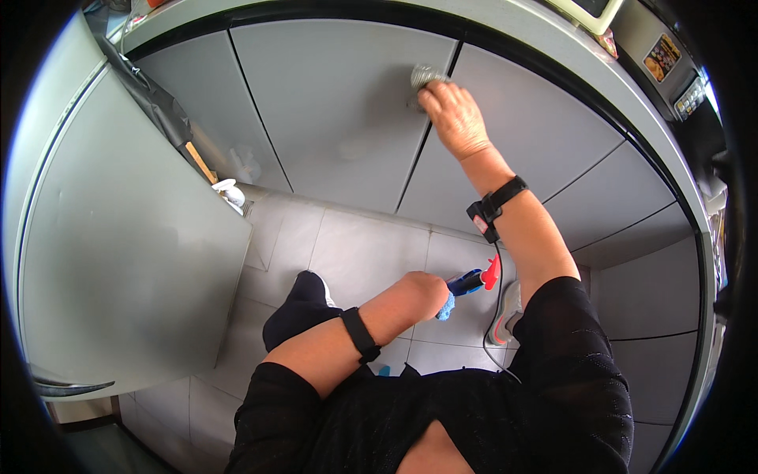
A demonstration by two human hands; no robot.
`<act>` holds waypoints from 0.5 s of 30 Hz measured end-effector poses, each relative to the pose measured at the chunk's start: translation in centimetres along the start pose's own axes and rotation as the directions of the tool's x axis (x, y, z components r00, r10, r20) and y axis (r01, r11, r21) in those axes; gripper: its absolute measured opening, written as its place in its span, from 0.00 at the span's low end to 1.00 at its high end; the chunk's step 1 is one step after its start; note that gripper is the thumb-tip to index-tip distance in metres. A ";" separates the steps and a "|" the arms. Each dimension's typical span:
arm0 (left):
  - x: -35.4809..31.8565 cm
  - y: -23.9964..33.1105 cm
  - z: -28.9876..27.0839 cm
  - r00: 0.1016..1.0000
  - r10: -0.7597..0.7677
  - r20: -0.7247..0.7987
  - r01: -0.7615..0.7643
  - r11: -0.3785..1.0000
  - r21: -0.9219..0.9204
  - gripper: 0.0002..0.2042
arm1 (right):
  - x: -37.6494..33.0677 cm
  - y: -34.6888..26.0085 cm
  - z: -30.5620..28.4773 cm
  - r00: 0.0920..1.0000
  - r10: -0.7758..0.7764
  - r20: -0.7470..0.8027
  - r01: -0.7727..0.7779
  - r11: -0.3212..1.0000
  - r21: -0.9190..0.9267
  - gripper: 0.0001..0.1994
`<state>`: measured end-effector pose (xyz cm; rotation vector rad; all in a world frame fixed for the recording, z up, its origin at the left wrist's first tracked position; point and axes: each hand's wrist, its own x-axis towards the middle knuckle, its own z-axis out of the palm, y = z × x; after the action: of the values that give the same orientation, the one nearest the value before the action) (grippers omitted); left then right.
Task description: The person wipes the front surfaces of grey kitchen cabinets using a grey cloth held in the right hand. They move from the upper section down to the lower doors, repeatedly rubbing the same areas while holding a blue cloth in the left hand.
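Note:
My right hand (456, 122) is raised to the grey cabinet doors (332, 103). Its fingers are closed on a silvery steel-wool scrubber (426, 76), which rests against the door beside the seam between two panels. Lower down, in front of my body, my left hand (425, 294) is curled with its fingertips hidden. A light-blue fluffy cloth (445, 307) pokes out from under it. Right beside that hand is a blue spray bottle (465, 283) with a black neck and red trigger head (491, 272); whether the hand grips the bottle as well, I cannot tell.
A grey-green fridge (134, 237) fills the left side. A white spray bottle (230, 193) and a dark folded item (154, 103) stand in the gap beside it. Grey floor tiles (363, 245) lie below. A cable (496, 316) hangs from my right wrist strap (503, 197). The counter edge (545, 35) curves above.

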<state>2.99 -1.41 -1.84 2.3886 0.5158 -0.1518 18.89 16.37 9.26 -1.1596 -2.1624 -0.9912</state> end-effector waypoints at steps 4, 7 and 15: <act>-0.3 0.0 -0.5 1.000 0.014 -0.009 -0.014 1.000 -0.007 0.09 | -3.2 -2.1 2.3 0.925 -0.227 0.305 0.226 0.973 0.038 0.09; -0.6 0.2 -1.0 1.000 0.013 -0.007 -0.012 1.000 0.029 0.08 | -3.5 -2.3 1.9 0.899 -0.297 0.322 0.307 0.952 0.022 0.08; -0.6 0.8 -1.0 0.998 -0.062 0.010 0.061 0.997 0.053 0.07 | 4.6 2.2 -2.5 0.962 -0.255 -0.095 0.224 0.941 -0.252 0.22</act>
<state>2.73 -1.54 -0.43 2.4227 0.5866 -0.2089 18.54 17.51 14.81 -0.9177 -2.1612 -1.4260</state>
